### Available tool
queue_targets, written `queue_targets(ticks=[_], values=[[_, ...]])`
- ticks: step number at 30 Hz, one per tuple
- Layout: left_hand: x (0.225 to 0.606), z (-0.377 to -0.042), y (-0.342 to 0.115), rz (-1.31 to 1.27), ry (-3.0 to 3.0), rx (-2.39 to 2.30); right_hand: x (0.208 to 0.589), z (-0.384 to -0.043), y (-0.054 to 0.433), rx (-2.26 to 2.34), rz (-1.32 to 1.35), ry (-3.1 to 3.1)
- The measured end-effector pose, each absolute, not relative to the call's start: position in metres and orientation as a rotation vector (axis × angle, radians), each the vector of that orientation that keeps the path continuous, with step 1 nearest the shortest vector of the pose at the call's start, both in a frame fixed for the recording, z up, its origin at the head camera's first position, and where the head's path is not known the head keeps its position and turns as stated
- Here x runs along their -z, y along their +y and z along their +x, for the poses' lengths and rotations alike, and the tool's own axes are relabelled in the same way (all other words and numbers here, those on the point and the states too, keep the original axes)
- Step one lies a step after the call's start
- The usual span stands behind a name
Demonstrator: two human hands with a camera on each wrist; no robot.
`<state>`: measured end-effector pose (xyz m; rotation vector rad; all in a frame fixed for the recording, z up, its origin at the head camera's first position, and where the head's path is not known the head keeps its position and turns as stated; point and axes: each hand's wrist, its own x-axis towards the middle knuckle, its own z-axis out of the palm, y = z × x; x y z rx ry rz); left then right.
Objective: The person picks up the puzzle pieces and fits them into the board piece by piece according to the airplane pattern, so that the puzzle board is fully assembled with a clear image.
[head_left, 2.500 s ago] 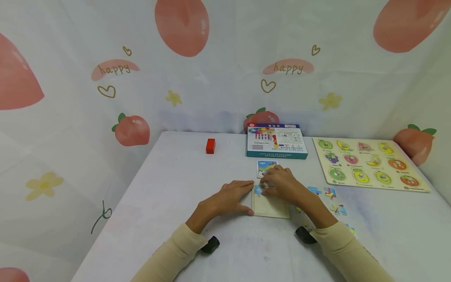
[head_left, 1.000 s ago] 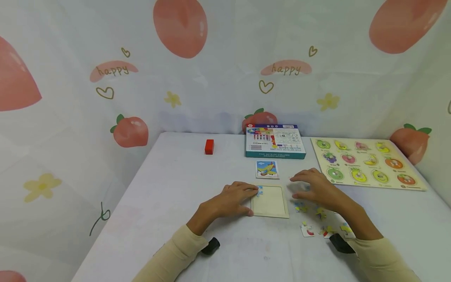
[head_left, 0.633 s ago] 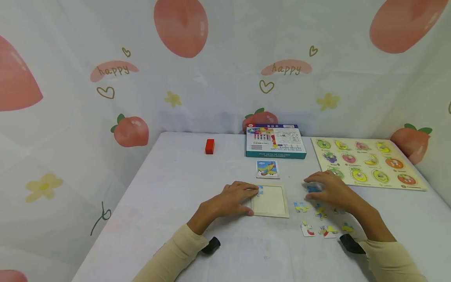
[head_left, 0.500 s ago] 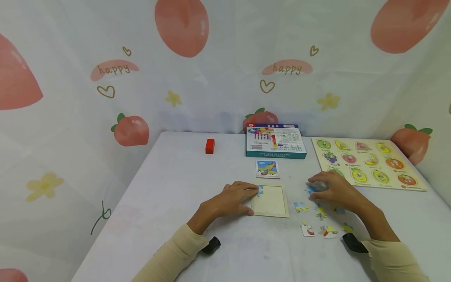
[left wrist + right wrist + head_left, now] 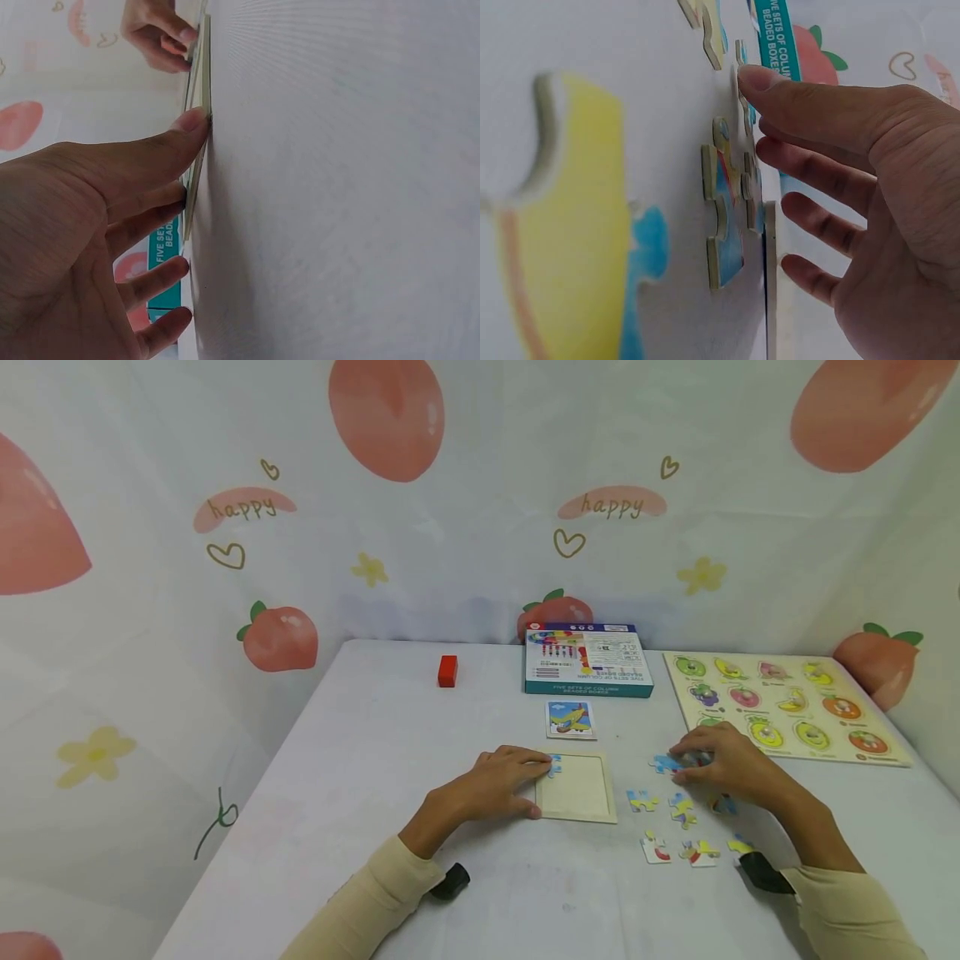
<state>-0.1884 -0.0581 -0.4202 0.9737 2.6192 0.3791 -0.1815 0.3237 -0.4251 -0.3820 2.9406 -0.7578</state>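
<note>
In the head view my left hand (image 5: 491,785) rests at the left side of a square wooden puzzle tray (image 5: 576,817), fingers near its upper corner and thumb at the lower one. A blue puzzle piece (image 5: 555,766) lies in the tray's upper left corner, partly under the fingertips. My right hand (image 5: 731,768) is over loose pieces to the right, thumb and fingers spread apart. One blue piece (image 5: 664,764) lies just left of its fingertips. In the right wrist view the thumb is close to or touching a piece's edge; which one I cannot tell.
Behind the tray lies a picture card (image 5: 570,719) with a yellow airplane. Farther back are a flat box (image 5: 588,662) and a red block (image 5: 447,671). A fruit puzzle board (image 5: 795,706) stands at the back right. Several airplane pieces (image 5: 682,810) lie right of the tray.
My right hand has left the tray and moved right to the loose pieces, then drifted a little farther right, uncovering a blue piece. My left hand has stayed at the tray.
</note>
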Motion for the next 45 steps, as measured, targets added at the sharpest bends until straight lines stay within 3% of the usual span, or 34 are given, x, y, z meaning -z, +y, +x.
queue_targets(ticks=[28, 45], values=[[0.421, -0.189, -0.059, 0.985, 2.608, -0.408, 0.423, -0.18, 0.314, 0.73, -0.446, 2.996], [0.421, -0.189, -0.058, 0.979, 2.613, -0.4, 0.417, -0.179, 0.271, 0.763, -0.624, 2.967]])
